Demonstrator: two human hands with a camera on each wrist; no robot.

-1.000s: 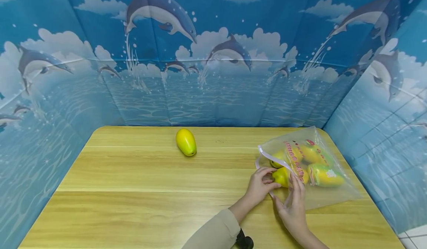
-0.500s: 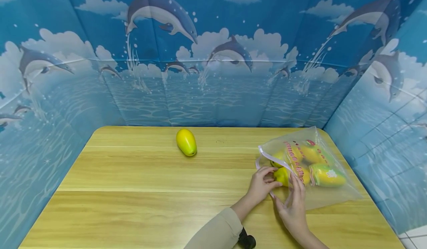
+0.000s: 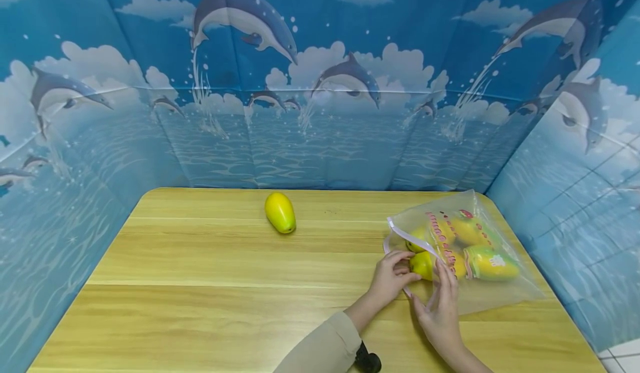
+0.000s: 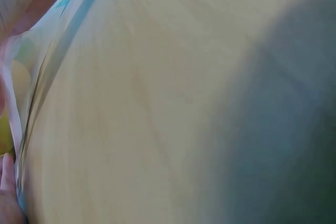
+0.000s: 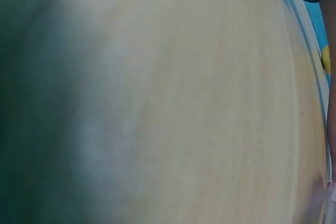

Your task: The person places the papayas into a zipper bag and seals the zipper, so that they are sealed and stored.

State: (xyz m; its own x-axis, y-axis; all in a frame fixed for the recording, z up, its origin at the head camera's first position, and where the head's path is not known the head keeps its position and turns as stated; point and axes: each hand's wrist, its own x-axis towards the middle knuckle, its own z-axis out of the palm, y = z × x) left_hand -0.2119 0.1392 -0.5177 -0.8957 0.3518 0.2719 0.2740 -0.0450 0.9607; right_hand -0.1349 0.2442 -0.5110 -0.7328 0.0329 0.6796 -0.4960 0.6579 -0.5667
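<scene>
A clear zip bag (image 3: 492, 295) with pink print lies on its side at the table's right, its mouth facing left. Several yellow-green mangoes are inside, among them one on the right (image 3: 492, 263) in a printed sleeve. My left hand (image 3: 389, 277) is at the bag's mouth, thumb and fingers gripping the end of the front mango (image 3: 421, 264), most of which is inside. With fingers on the upper lip and thumb near the lower edge, my right hand (image 3: 442, 314) holds the bag's mouth. In the left wrist view a bit of the mango (image 4: 5, 135) shows at the left edge.
A lone mango (image 3: 280, 213) lies on the wooden table (image 3: 200, 306), back and left of centre. A dolphin-print curtain (image 3: 320, 139) surrounds the table's back and sides. Under the left sleeve, a black wrist camera (image 3: 368, 360) shows.
Both hands stay almost still at the bag's mouth. The left forearm shifts very slightly right and back; the mangoes and bag look unmoved.
</scene>
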